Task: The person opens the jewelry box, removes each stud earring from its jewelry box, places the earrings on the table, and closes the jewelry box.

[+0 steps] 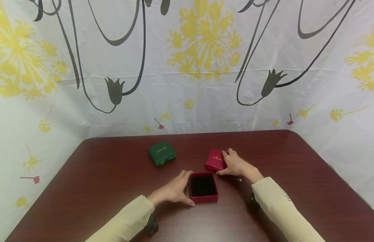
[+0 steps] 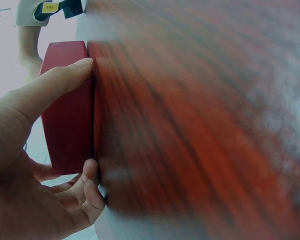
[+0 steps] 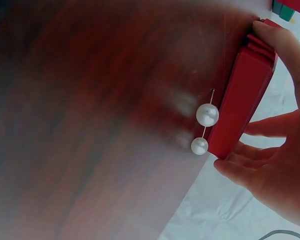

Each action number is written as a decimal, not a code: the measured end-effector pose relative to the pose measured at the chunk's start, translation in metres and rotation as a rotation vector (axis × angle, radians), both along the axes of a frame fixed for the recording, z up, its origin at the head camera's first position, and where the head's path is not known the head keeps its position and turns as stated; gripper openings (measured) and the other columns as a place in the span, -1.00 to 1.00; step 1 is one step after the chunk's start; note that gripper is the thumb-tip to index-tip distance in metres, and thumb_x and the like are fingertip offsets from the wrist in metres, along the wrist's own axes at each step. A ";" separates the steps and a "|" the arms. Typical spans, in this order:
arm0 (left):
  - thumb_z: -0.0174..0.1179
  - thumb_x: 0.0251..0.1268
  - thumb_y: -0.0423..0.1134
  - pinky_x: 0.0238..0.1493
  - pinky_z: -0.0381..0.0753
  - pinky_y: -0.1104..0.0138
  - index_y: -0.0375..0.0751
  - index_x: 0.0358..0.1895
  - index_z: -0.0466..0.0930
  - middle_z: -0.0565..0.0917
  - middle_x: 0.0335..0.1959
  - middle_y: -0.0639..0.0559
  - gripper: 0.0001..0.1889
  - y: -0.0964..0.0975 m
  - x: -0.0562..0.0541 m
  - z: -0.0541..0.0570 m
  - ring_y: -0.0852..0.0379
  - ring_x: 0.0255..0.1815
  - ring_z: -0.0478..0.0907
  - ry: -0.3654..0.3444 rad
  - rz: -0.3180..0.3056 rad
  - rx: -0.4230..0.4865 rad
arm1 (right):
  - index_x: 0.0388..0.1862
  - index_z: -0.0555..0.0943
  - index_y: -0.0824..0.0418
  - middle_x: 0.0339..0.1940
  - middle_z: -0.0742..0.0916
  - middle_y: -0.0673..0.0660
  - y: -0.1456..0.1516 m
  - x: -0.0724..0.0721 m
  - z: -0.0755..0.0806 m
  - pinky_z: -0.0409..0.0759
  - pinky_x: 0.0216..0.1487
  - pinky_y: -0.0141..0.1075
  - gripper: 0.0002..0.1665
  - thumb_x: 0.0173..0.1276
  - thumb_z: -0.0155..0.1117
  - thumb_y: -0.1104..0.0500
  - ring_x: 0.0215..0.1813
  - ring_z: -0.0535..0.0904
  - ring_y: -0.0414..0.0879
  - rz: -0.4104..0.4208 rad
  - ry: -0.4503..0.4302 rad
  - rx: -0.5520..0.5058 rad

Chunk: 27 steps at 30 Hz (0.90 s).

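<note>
In the head view an open red box [image 1: 218, 197] with a black inside sits on the table. My left hand [image 1: 175, 190] holds it by its left side, thumb at the near side and fingers at the far corner. The left wrist view shows my thumb across the red wall [image 2: 70, 135]. Behind and to the right lies a red jewelry box [image 1: 213, 161] with gold lettering. My right hand [image 1: 236, 164] grips its right side between thumb and fingers. Beside it lies a pin with two white pearls [image 3: 207, 115], touched by neither hand.
A green jewelry box [image 1: 161, 153] with gold lettering stands at the back left, apart from both hands. The dark red-brown table [image 1: 114, 168] ends at a white patterned cloth [image 1: 144, 101] behind.
</note>
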<state>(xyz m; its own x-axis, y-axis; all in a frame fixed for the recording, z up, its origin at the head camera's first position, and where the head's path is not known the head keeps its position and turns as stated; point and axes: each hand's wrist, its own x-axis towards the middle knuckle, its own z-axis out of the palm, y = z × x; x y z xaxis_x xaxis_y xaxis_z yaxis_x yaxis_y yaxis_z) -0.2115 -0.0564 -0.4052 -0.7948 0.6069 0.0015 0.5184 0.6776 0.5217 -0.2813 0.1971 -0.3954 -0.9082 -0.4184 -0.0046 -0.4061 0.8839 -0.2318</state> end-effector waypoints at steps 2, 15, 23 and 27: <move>0.47 -0.36 -0.02 0.05 0.40 0.19 -0.35 0.23 0.11 0.33 0.01 -0.14 0.01 0.000 0.000 0.000 -0.02 0.01 0.38 -0.001 0.001 0.000 | 0.14 0.28 0.52 -0.17 0.42 0.31 0.000 0.000 0.000 0.48 -0.19 -0.12 0.04 -0.19 0.45 -0.09 -0.14 0.33 0.09 -0.001 0.014 0.001; 0.48 -0.36 -0.02 0.05 0.40 0.19 -0.36 0.23 0.10 0.32 0.02 -0.15 0.02 0.001 -0.001 0.000 -0.04 0.02 0.39 0.001 0.001 -0.003 | 0.05 0.35 0.56 -0.18 0.43 0.31 0.002 0.007 0.008 0.50 -0.20 -0.14 0.00 -0.22 0.45 -0.11 -0.20 0.37 0.07 0.022 0.126 -0.013; 0.47 -0.34 -0.01 0.12 0.34 0.15 -0.36 0.26 0.05 0.29 0.11 -0.17 0.05 0.001 0.002 0.002 -0.05 0.13 0.32 -0.021 0.014 0.001 | 0.07 0.35 0.52 -0.14 0.43 0.28 0.000 0.018 0.015 0.52 -0.23 -0.20 0.00 -0.24 0.45 -0.12 -0.14 0.35 0.04 0.054 0.180 -0.067; 0.46 -0.34 -0.01 0.15 0.31 0.13 -0.40 0.27 0.03 0.27 0.16 -0.20 0.07 0.001 0.003 0.002 -0.07 0.17 0.29 -0.028 0.023 0.004 | 0.05 0.36 0.51 -0.15 0.43 0.25 -0.003 0.024 0.018 0.52 -0.24 -0.24 -0.02 -0.24 0.46 -0.10 -0.16 0.36 0.01 0.097 0.222 -0.098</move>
